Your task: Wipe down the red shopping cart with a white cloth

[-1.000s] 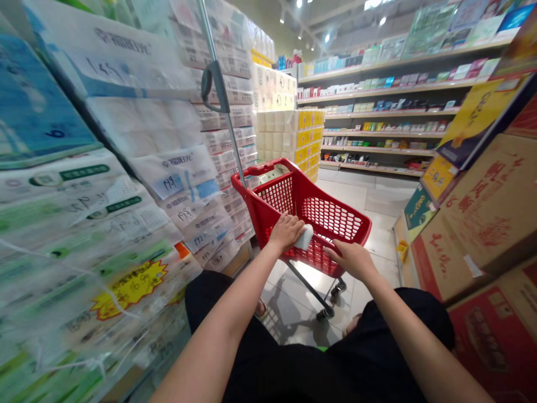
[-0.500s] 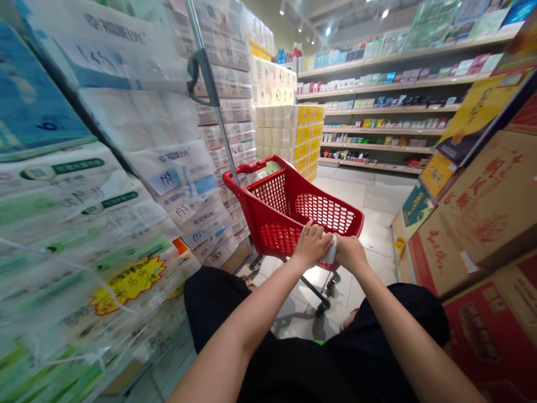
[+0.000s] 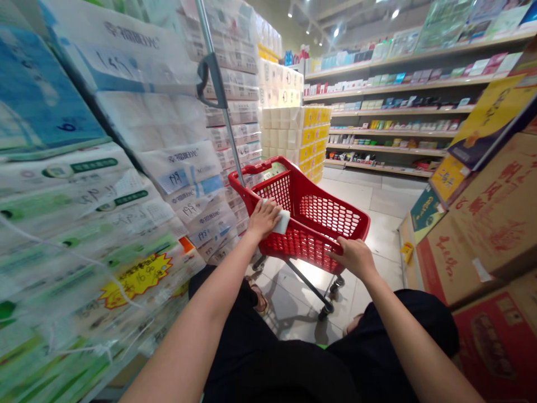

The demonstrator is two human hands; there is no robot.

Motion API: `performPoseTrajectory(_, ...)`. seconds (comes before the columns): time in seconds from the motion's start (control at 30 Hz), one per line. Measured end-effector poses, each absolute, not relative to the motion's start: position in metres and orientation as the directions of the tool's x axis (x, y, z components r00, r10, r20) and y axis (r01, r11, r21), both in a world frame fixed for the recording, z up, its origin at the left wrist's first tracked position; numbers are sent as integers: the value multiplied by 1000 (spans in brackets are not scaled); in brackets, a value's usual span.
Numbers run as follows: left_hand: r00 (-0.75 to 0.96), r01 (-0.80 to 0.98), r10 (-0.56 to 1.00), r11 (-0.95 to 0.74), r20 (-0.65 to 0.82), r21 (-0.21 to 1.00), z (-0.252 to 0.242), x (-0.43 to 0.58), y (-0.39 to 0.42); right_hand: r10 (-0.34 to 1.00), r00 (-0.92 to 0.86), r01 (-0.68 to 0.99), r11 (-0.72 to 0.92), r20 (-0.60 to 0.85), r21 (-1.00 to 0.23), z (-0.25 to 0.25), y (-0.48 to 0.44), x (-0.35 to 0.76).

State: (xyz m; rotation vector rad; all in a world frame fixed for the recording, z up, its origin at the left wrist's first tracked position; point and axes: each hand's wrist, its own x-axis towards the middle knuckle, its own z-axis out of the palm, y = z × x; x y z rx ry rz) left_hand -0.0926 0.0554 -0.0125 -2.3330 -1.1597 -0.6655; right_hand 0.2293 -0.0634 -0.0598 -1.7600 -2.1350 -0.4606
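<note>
A red plastic shopping cart [image 3: 310,240] with perforated basket walls stands in front of my knees on a wheeled metal frame. My left hand [image 3: 265,217] presses a small white sponge [image 3: 282,223] against the upper rim of the cart's near side, toward its handle end; the palm and fingers cover part of the sponge. At the basket's near right corner, my right hand [image 3: 353,255] wraps its fingers over the rim. Some of those fingertips are hidden behind the cart wall. Inside the basket, the visible part of the floor shows no goods.
Plastic-wrapped tissue packs [image 3: 168,157] are stacked high on the left, with a metal pole [image 3: 233,140] rising in front. Cardboard cartons [image 3: 490,207] line the right. Stocked shelves [image 3: 377,134] span the back, beyond the tiled floor [image 3: 356,190].
My left hand has slid left along the rim with the white sponge, away from my right hand. My right hand stays at the near corner of the cart.
</note>
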Motion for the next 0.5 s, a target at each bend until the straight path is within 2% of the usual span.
performPoseTrajectory(0.23,417,871,618,-481,667,-99,-10,-94,54,862,-189,980,199,470,30,-63,-62,227)
performPoseTrajectory(0.5,477,810,567,-580,671,-85,-33,-18,11,877,-163,986,165,452,34,-58,-64,221)
